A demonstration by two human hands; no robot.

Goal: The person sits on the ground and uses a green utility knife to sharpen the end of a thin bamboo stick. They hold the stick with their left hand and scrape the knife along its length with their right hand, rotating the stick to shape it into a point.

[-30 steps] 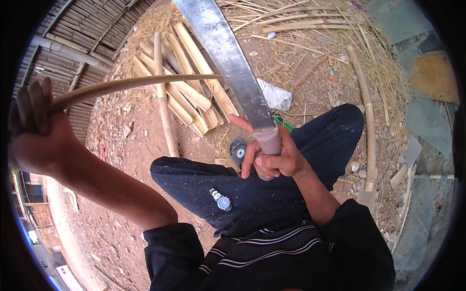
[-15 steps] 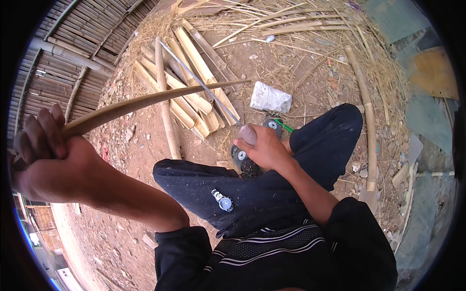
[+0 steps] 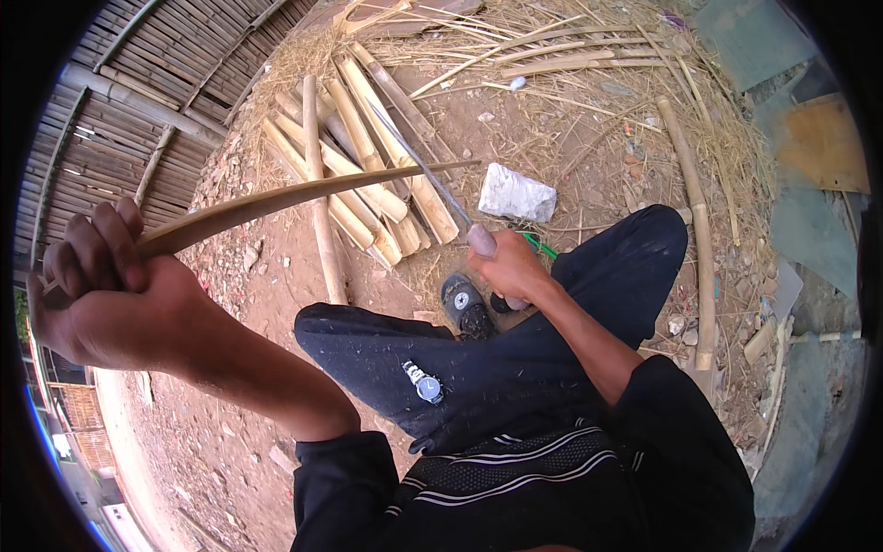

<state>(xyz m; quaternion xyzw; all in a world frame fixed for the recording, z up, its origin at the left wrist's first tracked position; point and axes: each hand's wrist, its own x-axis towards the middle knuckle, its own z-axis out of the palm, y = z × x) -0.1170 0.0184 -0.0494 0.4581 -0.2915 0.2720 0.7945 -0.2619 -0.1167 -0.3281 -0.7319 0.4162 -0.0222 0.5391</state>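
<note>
My left hand (image 3: pixel 120 294), raised at the left, is closed round the thick end of a long split bamboo strip (image 3: pixel 267 204). The strip slants up to the right and tapers to a thin tip near the white block. Over my feet, my right hand (image 3: pixel 517 269) grips the rounded handle of a long, thin-bladed knife (image 3: pixel 481 241). Its narrow blade points up and left, crossing the strip near the tip in this view; whether they touch I cannot tell. A silver wristwatch (image 3: pixel 425 386) lies on my dark trousers over the left thigh.
Split bamboo lengths (image 3: pixel 430 210) lie heaped ahead, beside a bamboo pole (image 3: pixel 328 253). A white block (image 3: pixel 517 193) sits before my feet. Another pole (image 3: pixel 701 230) lies along my right. Straw and thin strips cover the far ground; a slatted bamboo wall (image 3: pixel 110 138) stands far left.
My right hand and the knife have shifted slightly right, and the blade now points more steeply away from me. My left hand and the bamboo strip have moved a little right in the picture.
</note>
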